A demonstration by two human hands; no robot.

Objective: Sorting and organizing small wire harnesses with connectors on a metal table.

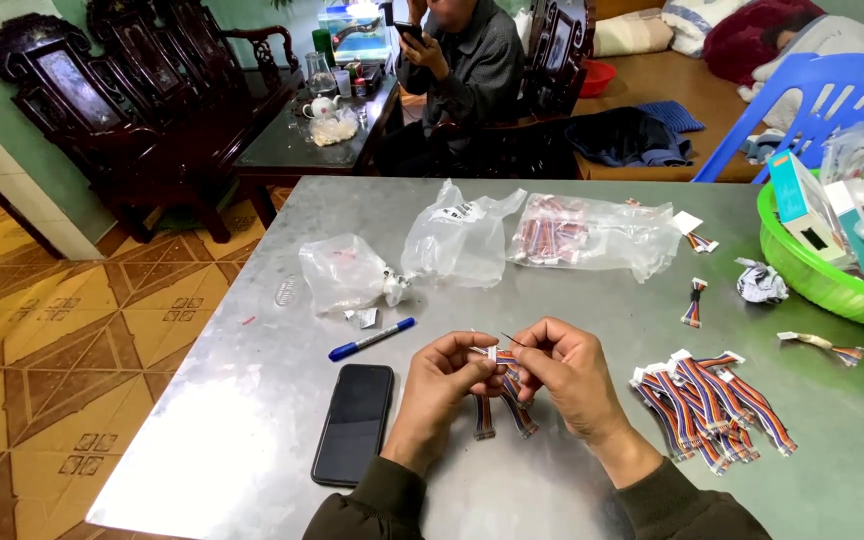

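Both hands, left [449, 375] and right [564, 368], pinch one ribbon cable [500, 385] above the tabletop [572, 470], fingers closed at its connector for close work, finished pile [714, 408] alongside.

The table [572, 300] was dull grey metal with a soft sheen — the bags [462, 240] were thin, clear, crinkled plastic. The phone [354, 422] had glossy black glass — the basket [822, 285] was shiny green plastic.
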